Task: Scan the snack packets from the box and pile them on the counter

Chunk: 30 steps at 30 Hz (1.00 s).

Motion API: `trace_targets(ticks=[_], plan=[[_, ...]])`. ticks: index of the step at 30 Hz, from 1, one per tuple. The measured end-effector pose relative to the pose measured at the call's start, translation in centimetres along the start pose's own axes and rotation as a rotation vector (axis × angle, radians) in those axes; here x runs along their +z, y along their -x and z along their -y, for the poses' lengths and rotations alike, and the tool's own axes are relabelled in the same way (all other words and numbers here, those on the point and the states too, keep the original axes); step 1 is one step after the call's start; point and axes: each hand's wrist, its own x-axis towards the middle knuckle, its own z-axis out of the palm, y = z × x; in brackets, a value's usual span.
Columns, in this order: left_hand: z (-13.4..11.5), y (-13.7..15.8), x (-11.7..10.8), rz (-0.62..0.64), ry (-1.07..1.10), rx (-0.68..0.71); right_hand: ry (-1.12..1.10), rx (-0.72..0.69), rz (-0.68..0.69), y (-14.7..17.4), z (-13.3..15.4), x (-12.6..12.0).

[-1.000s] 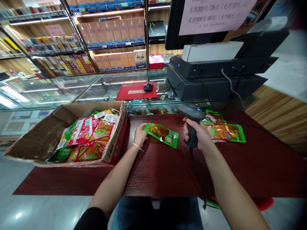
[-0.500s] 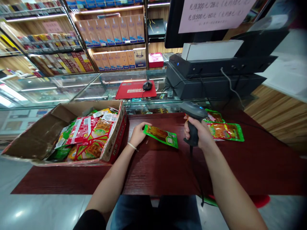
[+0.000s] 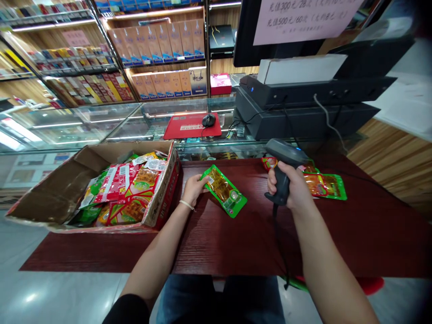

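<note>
Between finger and thumb, my left hand grips one end of a green-edged snack packet with a clear window showing brown food. The packet is held just over the dark red tabletop, its broad face turned up. My right hand is closed around the handle of a black barcode scanner, whose blue light glows on top and whose cable hangs down over the table. Beyond the right hand lie several red and green snack packets, partly hidden by the hand and scanner.
At left stands an open cardboard box filled with red and green packets. Behind the table runs a glass counter bearing a red mouse pad and a black mouse. Black machines and a monitor rise at back right.
The snack packet has turned in my left hand, its face now more toward me and its far end lower. My right hand and the scanner have shifted slightly right, uncovering a red packet behind.
</note>
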Motion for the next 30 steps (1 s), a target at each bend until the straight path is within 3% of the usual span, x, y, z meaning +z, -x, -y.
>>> trace_targets(ticks=[5,10,14,20,24,30], plan=[[0.1,0.2,0.1,-0.036,0.083,0.005,0.037,0.012,0.008,0.2,0.0,0.6],[0.2,-0.1,-0.1,-0.067,0.440,-0.156,0.100,0.039,-0.015,0.5,-0.3,1.7],[0.6,-0.6,-0.3,-0.075,0.598,-0.150,0.149,0.080,0.011,0.8,-0.8,2.5],[1.2,-0.8,-0.2,-0.064,0.570,-0.005,0.298,0.256,0.202,1.5,-2.1,3.3],[1.2,-0.7,-0.1,0.001,0.494,0.097,0.336,0.275,0.289,1.7,-2.7,3.5],[1.3,-0.7,0.0,0.056,0.463,0.172,0.330,0.283,0.310,1.6,-2.6,3.4]])
